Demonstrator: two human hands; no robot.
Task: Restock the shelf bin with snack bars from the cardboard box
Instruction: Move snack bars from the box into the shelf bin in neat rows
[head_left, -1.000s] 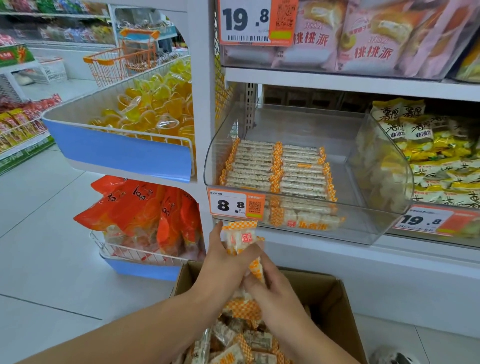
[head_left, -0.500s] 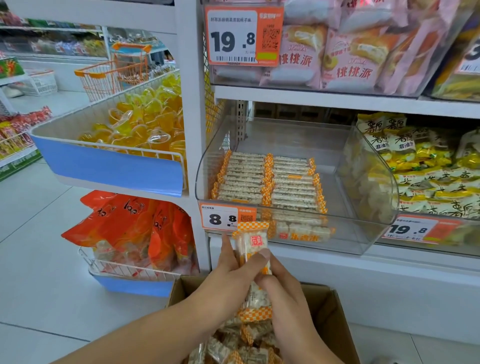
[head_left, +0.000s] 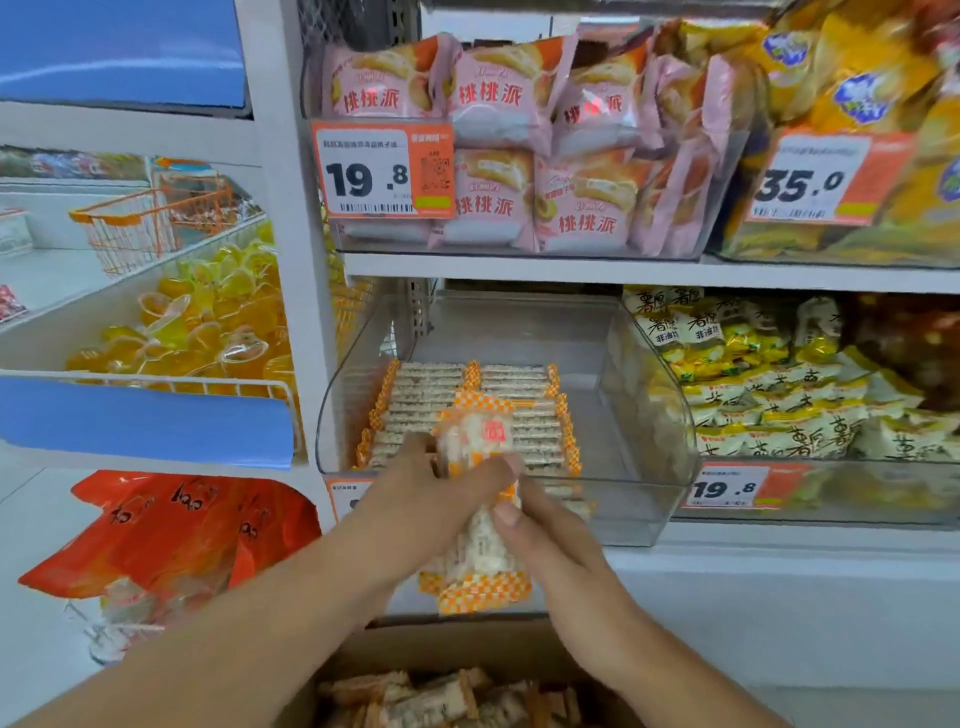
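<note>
A bundle of snack bars (head_left: 480, 540) in clear wrappers with orange-checked ends stands upright between both hands, right in front of the clear shelf bin (head_left: 639, 410). My left hand (head_left: 421, 499) grips the bundle from the left, thumb across its front. From the right, my right hand (head_left: 550, 540) holds its lower half. Inside the bin, two neat rows of the same bars (head_left: 431, 395) lie flat on the left side; the bin's right part shows bare floor. The cardboard box (head_left: 457, 654) with loose bars sits at the bottom edge, below my forearms.
Pink pastry packs (head_left: 519, 150) fill the bin above. Yellow-and-white snack packs (head_left: 779, 384) sit in the bin to the right. On the left are a blue-fronted tray of yellow jelly cups (head_left: 197, 332) and orange bags (head_left: 171, 535) below it. An orange shopping basket (head_left: 135, 223) stands behind.
Both hands have lifted the bundle of bars out of the box and up to the front of the shelf bin. The camera has tilted upward, so the box now shows only at the bottom.
</note>
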